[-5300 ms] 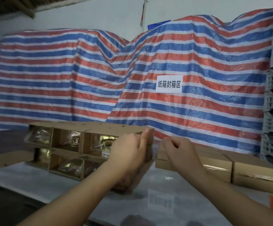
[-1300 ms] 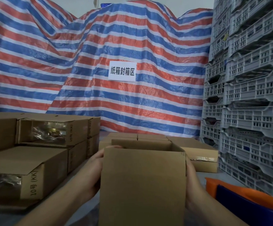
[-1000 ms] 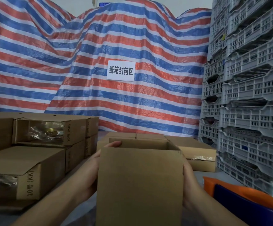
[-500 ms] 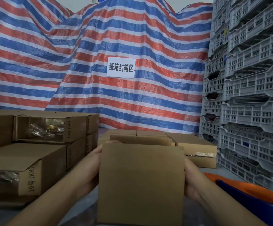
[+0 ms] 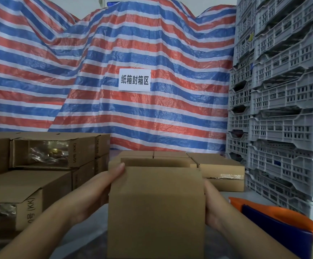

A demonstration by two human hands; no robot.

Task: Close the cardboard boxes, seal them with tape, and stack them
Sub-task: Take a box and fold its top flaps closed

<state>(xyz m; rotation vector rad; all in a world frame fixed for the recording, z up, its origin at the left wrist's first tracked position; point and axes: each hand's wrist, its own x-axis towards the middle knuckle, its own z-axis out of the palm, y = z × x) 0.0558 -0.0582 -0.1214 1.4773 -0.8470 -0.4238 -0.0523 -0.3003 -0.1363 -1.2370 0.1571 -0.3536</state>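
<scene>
The open cardboard box [image 5: 155, 212] stood upright between both hands, left hand [image 5: 97, 193] and right hand [image 5: 212, 204] gripping opposite sides; tape dispenser [image 5: 283, 223] lay nearer the right.

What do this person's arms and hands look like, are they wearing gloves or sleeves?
No gloves and no sleeves in view: both forearms are bare right down to the bottom of the picture. The left hand and right hand carry no visible rings, watch or wristband. A short, plain, unpainted fingernail shows on the left hand.

Plain brown cardboard box [image 5: 154, 208] upright, centre foreground, top seemingly open.
</scene>
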